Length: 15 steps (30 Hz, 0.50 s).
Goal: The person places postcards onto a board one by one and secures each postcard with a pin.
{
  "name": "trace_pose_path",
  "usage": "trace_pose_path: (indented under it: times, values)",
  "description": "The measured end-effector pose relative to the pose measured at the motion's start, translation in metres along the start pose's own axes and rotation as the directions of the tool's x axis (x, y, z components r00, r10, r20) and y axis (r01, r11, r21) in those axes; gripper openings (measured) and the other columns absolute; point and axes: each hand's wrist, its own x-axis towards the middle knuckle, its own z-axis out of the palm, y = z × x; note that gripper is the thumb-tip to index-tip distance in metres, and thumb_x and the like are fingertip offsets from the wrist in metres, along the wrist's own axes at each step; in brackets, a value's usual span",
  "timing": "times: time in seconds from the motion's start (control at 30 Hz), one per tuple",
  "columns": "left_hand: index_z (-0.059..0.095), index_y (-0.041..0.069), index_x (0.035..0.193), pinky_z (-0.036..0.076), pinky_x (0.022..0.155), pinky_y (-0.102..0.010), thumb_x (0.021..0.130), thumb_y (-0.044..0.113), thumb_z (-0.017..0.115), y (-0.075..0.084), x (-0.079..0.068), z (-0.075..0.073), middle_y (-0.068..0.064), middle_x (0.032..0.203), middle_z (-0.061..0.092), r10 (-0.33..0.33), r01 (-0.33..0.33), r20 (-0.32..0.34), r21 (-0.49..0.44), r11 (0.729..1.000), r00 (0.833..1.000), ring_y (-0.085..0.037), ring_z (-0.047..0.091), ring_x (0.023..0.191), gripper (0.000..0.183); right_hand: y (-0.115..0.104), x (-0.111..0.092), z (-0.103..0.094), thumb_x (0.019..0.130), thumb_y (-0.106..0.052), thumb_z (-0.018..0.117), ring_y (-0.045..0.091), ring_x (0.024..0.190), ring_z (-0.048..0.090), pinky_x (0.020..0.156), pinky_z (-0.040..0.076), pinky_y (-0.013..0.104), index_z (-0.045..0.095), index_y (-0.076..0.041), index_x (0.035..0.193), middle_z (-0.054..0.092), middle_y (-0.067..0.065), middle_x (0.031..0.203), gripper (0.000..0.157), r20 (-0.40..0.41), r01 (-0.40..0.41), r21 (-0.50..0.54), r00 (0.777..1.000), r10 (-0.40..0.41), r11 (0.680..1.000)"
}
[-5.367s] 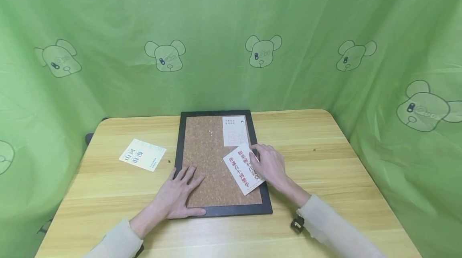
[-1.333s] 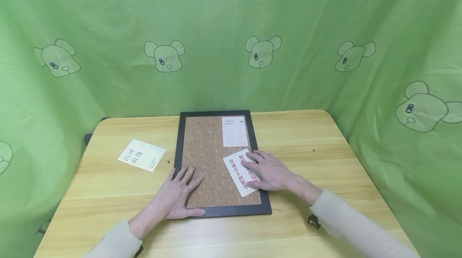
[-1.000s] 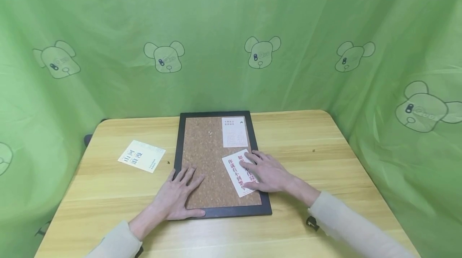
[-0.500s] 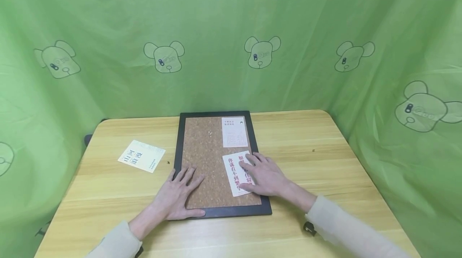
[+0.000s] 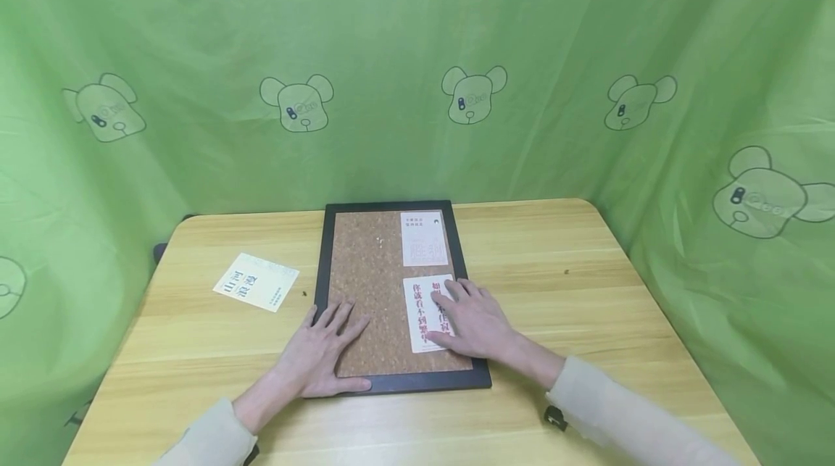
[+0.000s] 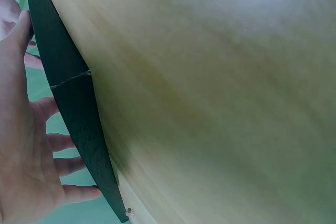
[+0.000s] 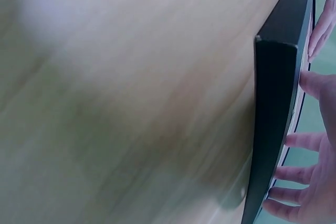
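Observation:
A cork board point(image 5: 365, 263) in a black frame lies on the table, seen edge-on in the left wrist view as a dark frame side point(image 6: 79, 114). My left hand point(image 5: 320, 354) rests with spread fingers over its near left corner, thumb along the front edge. On the right half of the cork, a white card with red lettering point(image 5: 417, 314) lies nearly square to the frame. My right hand point(image 5: 479, 321) reaches in over the right frame edge, its spread fingertips resting on that card and hiding its right side. Above it, another white card point(image 5: 424, 241) has a small round pin at its top right.
Left of the board, a pale card with blue lettering point(image 5: 256, 282) lies askew on the wooden table point(image 5: 548, 234). Small dark specks show on the tabletop. A green curtain point(image 5: 391, 31) with printed bear heads surrounds the back and sides.
Earlier my right hand held the tilted card by its right edge; then its fingers spread onto it. The red-lettered card has turned straighter against the frame. My left hand stays put.

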Motion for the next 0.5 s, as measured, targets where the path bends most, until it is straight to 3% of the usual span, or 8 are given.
trace_pose_path:
  times: [0.5]
  values:
    - [0.046, 0.025, 0.161, 0.044, 0.118, -0.067, 0.08, 0.097, 0.049, -0.0001, 0.0, 0.0015, -0.019, 0.164, 0.048, 0.006, -0.006, -0.012, 0.026, 1.0, 1.0, -0.042, 0.048, 0.15, 0.108, -0.0051, 0.0017, 0.004, 0.092, -0.075, 0.06, 0.046, 0.138, 0.054, 0.104, 0.054, 0.064, 0.061, -0.017, 0.147, 0.057, 0.025, 0.15, 0.08, -0.055, -0.011, -0.013, 0.998, 0.01, 1.0]
